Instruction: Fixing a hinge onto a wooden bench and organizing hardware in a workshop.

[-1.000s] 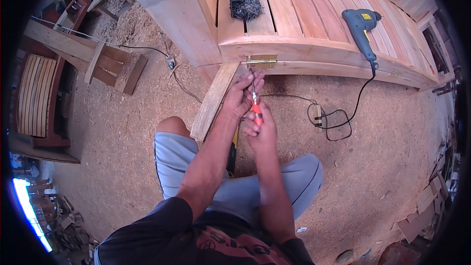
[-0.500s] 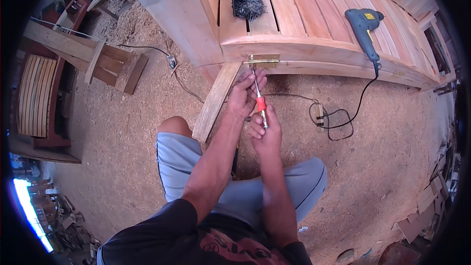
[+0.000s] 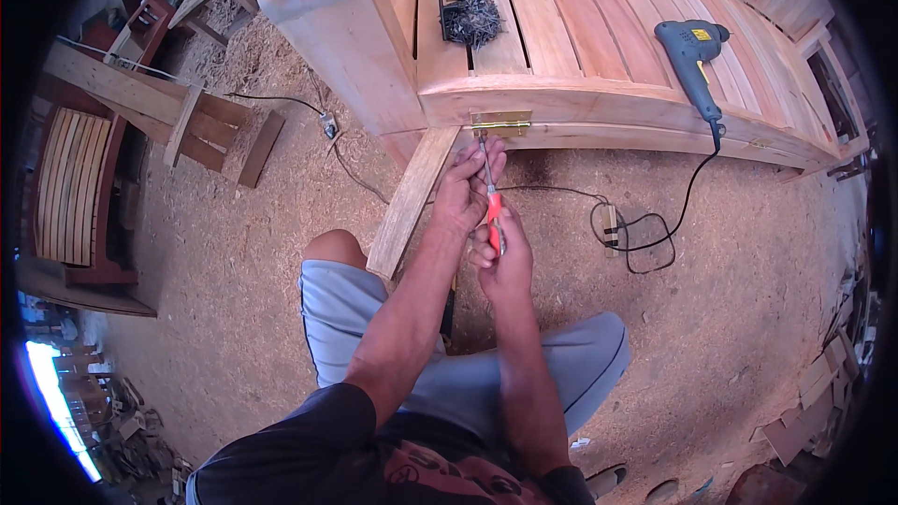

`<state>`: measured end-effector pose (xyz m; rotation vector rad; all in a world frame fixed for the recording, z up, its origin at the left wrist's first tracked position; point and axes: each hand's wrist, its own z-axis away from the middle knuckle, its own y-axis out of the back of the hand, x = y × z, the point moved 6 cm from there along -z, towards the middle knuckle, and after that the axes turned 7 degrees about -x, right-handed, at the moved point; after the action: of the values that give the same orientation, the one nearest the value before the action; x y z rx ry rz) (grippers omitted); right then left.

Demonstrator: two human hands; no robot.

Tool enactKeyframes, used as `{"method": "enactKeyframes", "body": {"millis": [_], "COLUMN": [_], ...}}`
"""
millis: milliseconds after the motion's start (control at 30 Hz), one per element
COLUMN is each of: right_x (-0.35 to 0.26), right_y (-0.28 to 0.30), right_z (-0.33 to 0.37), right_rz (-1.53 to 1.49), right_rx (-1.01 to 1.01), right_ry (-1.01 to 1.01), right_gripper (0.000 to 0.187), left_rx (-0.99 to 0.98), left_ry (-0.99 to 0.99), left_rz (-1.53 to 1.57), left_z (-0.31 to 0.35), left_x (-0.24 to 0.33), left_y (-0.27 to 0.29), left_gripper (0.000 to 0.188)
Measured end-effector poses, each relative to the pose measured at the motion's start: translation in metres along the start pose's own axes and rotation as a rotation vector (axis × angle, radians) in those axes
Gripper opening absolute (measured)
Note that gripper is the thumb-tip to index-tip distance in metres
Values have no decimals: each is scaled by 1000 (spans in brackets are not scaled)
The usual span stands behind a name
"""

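A screwdriver with a red handle (image 3: pixel 495 209) points away from me, its tip at the lower edge of a brass hinge (image 3: pixel 513 119). The hinge lies on the front rail of a slatted wooden bench (image 3: pixel 561 84). My right hand (image 3: pixel 508 260) is closed round the handle. Close to the tip, my left hand (image 3: pixel 458 194) steadies the shaft between thumb and fingers. A screw at the tip is too small to make out. A wooden strip (image 3: pixel 412 201) slants from under the rail, just left of my left hand.
On the slats sit a heap of dark screws (image 3: pixel 474 21) and a grey power drill (image 3: pixel 694 51). The drill's black cord (image 3: pixel 690 182) drops to the dusty floor and coils by a small wood block (image 3: pixel 611 229). Other wooden furniture (image 3: pixel 75 187) stands at left; offcuts (image 3: pixel 795 425) lie at right.
My right hand has moved slightly up and left, and its fingers have shifted round the handle, which has turned. The left hand stays at the shaft, and the tip remains by the hinge.
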<state>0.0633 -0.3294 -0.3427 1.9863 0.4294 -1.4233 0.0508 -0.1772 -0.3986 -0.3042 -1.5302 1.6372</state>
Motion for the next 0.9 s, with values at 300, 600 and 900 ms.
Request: {"method": "enactKeyframes", "body": {"millis": [300,600,900], "right_x": [4,-1,30], "right_y": [-8,-8,-20], "right_z": [3,-6,3], "right_rz": [100,360,-975], "right_rx": [-96,-41,-209], "right_ry": [-81,44,-642], "right_gripper": [51,41,40], "left_rx": [33,68,-23], "left_ry": [21,23,29], "left_rz": [-13,-120,-122], "left_z": [-2,-9,6], "left_x": [-2,7,4], "left_y": [1,6,0], "left_gripper": [29,34,29]}}
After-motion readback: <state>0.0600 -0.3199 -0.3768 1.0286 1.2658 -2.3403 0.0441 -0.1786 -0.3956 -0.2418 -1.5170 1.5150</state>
